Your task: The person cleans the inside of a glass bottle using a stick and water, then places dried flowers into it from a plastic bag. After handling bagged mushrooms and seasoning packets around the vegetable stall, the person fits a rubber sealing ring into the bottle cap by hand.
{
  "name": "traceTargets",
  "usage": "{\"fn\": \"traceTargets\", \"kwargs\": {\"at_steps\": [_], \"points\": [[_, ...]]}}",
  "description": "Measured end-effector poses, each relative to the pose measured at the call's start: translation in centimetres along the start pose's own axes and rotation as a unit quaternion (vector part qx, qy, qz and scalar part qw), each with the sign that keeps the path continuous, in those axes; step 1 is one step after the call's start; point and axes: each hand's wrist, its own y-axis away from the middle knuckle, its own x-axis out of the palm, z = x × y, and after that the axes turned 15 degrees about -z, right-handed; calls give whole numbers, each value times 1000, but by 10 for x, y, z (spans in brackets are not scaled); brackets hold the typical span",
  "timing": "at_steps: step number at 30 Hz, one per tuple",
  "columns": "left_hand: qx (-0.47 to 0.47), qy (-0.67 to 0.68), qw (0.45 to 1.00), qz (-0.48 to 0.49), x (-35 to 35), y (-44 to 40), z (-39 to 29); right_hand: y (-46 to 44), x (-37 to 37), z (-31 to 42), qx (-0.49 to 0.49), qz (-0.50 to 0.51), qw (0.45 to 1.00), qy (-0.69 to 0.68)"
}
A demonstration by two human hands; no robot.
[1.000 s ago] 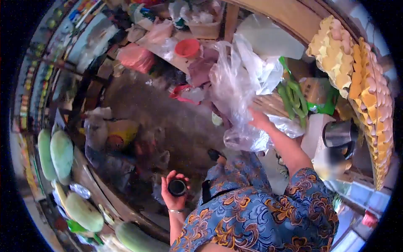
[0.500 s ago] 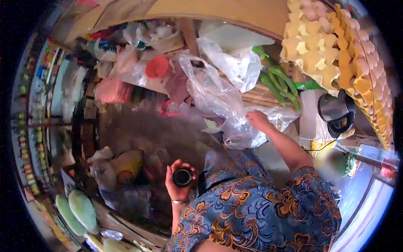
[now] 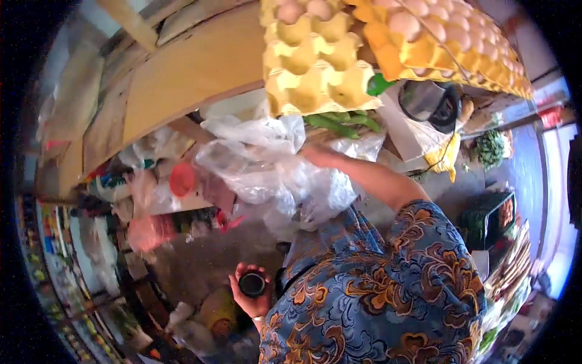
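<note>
My left hand (image 3: 250, 294), with a band at the wrist, is closed around a small black round cup-like object (image 3: 251, 283) with a dark ring at its top. My right hand (image 3: 316, 156) reaches forward to a bunch of clear plastic bags (image 3: 267, 173). Its fingers are blurred and partly hidden at the bags' edge, where they appear closed on the thin plastic. Below that hand the bags hang crumpled in front of my patterned shirt (image 3: 370, 285). Long green vegetables (image 3: 333, 124) lie just beyond the hand, partly covered by an egg tray.
A yellow egg tray (image 3: 315, 60) and stacked trays of eggs (image 3: 442, 36) overhang the top. A wooden board (image 3: 194, 73) runs along the upper left. A red bowl-like thing (image 3: 182, 179) sits left of the bags. At right stands a dark green crate (image 3: 491, 215).
My view has turned, bringing the egg trays further in from the right. The plastic bags now look lifted and bunched beside my right hand. My left hand still holds the black object.
</note>
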Motion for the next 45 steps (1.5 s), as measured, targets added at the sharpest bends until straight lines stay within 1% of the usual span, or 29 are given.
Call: {"fn": "traceTargets", "kwargs": {"at_steps": [1,2,3,4,5,6,7,8,9,11,13,15,17,18,19,20,22,23,25,28,30,33,37,39,40,42,43,44,45], "points": [[-4,3,1000,0,1,-2,-4,-25,-7,4,105,-73,992,3],[-5,8,1000,-1,2,-4,-6,-43,-22,14,206,-145,968,3],[-4,0,1000,-1,-1,-6,-9,-47,-44,30,206,-152,967,4],[-3,-2,1000,6,-5,-8,-13,-50,-69,51,165,-198,966,-14],[-3,-14,1000,9,-8,-10,-17,-51,-81,66,121,-244,962,-33],[-2,-24,1000,16,-10,-13,-24,-47,-77,71,115,-254,960,-31],[2,-22,999,28,-8,-12,-28,-37,-69,73,121,-242,962,-27],[9,-23,1000,3,-3,-8,-31,-28,-65,74,130,-229,964,-22],[14,-27,999,-22,-2,-8,-34,-20,-69,82,130,-240,962,-18],[11,-43,999,3,-10,-15,-38,4,-78,94,129,-227,965,-25],[6,-60,998,24,-17,-22,-46,24,-95,115,154,-234,959,-45],[3,-92,996,19,-19,-23,-50,37,-97,119,165,-231,956,-73],[4,-90,996,9,-14,-22,-50,56,-88,113,93,-287,952,-47],[3,-87,996,-1,-12,-20,-50,65,-90,118,121,-277,950,-79],[-12,-85,995,48,-17,-29,-52,76,-97,123,148,-265,947,-109],[0,-75,997,35,-14,-25,-53,85,-101,124,174,-232,949,-123],[-4,-96,993,66,-2,-23,-53,104,-104,120,135,-247,955,-96],[4,-88,994,60,2,-23,-53,112,-115,134,182,-217,957,-70],[-40,-82,995,50,5,-21,-53,132,-99,112,168,-199,964,-56],[-57,-50,996,49,-1,-20,-51,149,-93,96,157,-178,971,-19],[-46,-36,997,41,-2,-18,-49,152,-90,92,145,-161,976,-4],[-29,-25,999,22,-2,-10,-50,151,-82,85,170,-92,981,-4],[-1,-1,1000,7,-7,-7,-47,136,-84,86,139,-73,987,-46],[8,7,1000,7,-7,-3,-45,113,-104,105,200,-25,978,-62],[15,10,1000,7,-8,-1,-45,103,-105,101,192,-20,979,-61],[3,32,999,-13,-10,0,-43,79,-108,85,228,-50,957,-171],[-14,47,998,-29,-11,0,-41,67,-101,71,222,-104,953,-178],[-10,57,998,-33,-13,0,-39,52,-99,57,215,-96,956,-177],[-5,46,998,-34,-15,-1,-36,33,-98,42,181,-133,966,-128]]}}
